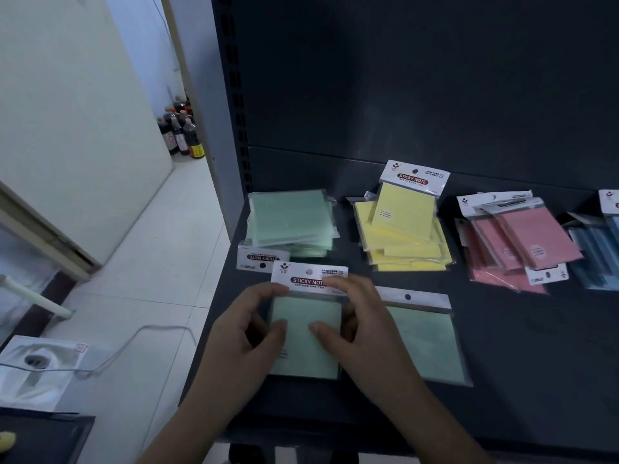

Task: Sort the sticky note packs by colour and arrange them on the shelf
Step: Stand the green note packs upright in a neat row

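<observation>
Now we grip a green pack point(306, 349) at the front of the dark shelf point(536, 346), fingers of our left hand point(244, 333) and right hand point(361, 329) curled round it. White floor tiles point(160, 262) lie beside.

On the shelf point(536, 346), "STICKY NOTE" heads the green pack point(306, 333) near the front edge, the top yellow pack point(407, 209) behind, and, upside down, the green stack point(291, 222).
</observation>
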Demonstrator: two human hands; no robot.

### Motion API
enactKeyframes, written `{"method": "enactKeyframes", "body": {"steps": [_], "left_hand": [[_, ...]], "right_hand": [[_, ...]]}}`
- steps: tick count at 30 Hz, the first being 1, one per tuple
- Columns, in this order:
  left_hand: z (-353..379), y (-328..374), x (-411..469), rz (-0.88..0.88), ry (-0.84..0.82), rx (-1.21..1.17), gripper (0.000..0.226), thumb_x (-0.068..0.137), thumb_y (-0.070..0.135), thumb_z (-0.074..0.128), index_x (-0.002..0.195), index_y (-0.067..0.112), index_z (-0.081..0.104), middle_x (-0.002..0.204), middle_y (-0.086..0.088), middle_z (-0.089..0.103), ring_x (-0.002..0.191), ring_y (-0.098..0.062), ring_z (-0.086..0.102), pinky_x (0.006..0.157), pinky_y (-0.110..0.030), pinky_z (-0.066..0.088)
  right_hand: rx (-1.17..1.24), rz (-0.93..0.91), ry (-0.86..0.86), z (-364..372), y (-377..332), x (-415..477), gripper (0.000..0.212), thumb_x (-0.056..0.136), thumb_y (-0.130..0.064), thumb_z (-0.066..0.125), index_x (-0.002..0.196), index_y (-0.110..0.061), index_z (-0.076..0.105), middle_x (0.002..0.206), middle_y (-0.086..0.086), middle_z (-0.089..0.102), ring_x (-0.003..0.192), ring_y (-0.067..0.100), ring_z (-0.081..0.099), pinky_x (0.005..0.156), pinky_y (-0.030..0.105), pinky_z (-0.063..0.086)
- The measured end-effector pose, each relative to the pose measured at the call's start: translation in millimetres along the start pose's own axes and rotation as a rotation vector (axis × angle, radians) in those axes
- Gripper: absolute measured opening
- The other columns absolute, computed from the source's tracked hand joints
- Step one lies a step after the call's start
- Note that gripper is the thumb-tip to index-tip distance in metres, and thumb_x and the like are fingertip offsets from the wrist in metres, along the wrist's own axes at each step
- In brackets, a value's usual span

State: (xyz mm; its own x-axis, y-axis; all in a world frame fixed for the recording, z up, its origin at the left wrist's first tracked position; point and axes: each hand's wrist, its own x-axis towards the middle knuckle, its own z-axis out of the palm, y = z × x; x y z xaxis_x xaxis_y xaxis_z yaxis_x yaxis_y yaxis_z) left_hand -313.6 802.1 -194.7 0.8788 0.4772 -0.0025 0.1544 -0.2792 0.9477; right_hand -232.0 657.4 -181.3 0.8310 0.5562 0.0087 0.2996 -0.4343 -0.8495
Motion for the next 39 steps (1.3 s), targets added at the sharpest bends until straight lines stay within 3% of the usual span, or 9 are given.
{"method": "enactKeyframes", "body": {"steps": [3,6,13,17,22,28,32,37,39], "left_hand": [[1,0,-3,0.163,0.059,0.321,0.033,0.079,0.009,0.068,0.107,0.024,0.06,0.083,0.019,0.055,0.076,-0.005,0.05,0.068,-0.007,0.037],[4,-2,0,0.177,0.074,0.362,0.031,0.081,0.011,0.068,0.11,0.018,0.059,0.114,0.015,0.05,0.096,-0.012,0.05,0.085,-0.02,0.039],[1,3,15,0.235,0.234,0.44,0.037,0.083,0.024,0.067,0.116,0.013,0.056,0.124,-0.002,0.053,0.106,-0.008,0.036,0.093,-0.026,0.03],[-5,8,42,0.175,0.241,0.557,0.051,0.087,0.027,0.062,0.132,0.01,0.045,0.139,-0.007,0.045,0.129,-0.024,0.033,0.103,-0.036,0.025],[0,5,55,0.126,0.162,0.519,0.058,0.091,0.029,0.054,0.143,0.013,0.033,0.152,-0.001,0.029,0.143,-0.017,0.014,0.114,-0.033,0.009],[-1,10,48,0.154,0.294,0.258,0.047,0.088,0.024,0.06,0.133,0.015,0.049,0.14,0.002,0.046,0.133,-0.008,0.032,0.108,-0.02,0.025],[-5,25,36,0.165,0.377,-0.206,0.019,0.08,0.032,0.063,0.096,0.024,0.066,0.106,0.008,0.066,0.103,-0.006,0.061,0.083,-0.014,0.048],[3,38,22,0.076,0.151,-0.622,0.018,0.071,0.013,0.067,0.086,0.021,0.061,0.081,-0.001,0.072,0.076,-0.012,0.068,0.062,-0.02,0.054],[7,39,18,0.069,0.03,-0.634,0.03,0.068,0.005,0.067,0.095,0.017,0.06,0.082,0.001,0.072,0.072,-0.009,0.066,0.058,-0.02,0.053]], "right_hand": [[-0.165,-0.056,0.012,9,-1,1,0.047,0.086,-0.024,0.064,0.128,-0.031,0.045,0.133,-0.017,0.033,0.12,-0.006,0.034,0.093,0.0,0.026],[-0.26,-0.079,0.079,13,1,4,0.043,0.089,-0.019,0.061,0.128,-0.025,0.047,0.139,-0.011,0.03,0.129,0.001,0.029,0.096,-0.001,0.017],[-0.279,-0.096,0.121,6,-4,16,0.041,0.092,-0.019,0.056,0.132,-0.018,0.045,0.14,-0.005,0.035,0.13,0.007,0.027,0.096,-0.003,0.008],[-0.102,-0.011,0.102,1,-15,47,0.05,0.093,-0.023,0.054,0.14,-0.018,0.035,0.147,-0.005,0.032,0.136,0.007,0.024,0.11,0.016,0.018],[0.085,0.118,0.054,4,-22,66,0.052,0.09,-0.021,0.06,0.136,-0.021,0.038,0.138,0.002,0.044,0.131,0.016,0.037,0.109,0.037,0.034],[0.62,0.199,0.207,6,-26,62,0.036,0.085,-0.004,0.063,0.118,-0.016,0.054,0.121,0.002,0.059,0.118,0.017,0.053,0.102,0.033,0.044],[0.927,0.201,0.324,3,-32,50,0.019,0.085,-0.002,0.061,0.098,-0.015,0.061,0.1,0.003,0.065,0.101,0.021,0.061,0.094,0.029,0.047],[0.885,0.123,0.278,-12,-23,22,0.028,0.084,0.005,0.058,0.095,-0.02,0.054,0.12,0.01,0.061,0.117,0.033,0.054,0.101,0.049,0.043],[0.844,0.059,0.162,-25,-15,8,0.037,0.083,0.009,0.059,0.102,-0.023,0.054,0.122,0.009,0.058,0.111,0.027,0.059,0.085,0.043,0.055]]}}
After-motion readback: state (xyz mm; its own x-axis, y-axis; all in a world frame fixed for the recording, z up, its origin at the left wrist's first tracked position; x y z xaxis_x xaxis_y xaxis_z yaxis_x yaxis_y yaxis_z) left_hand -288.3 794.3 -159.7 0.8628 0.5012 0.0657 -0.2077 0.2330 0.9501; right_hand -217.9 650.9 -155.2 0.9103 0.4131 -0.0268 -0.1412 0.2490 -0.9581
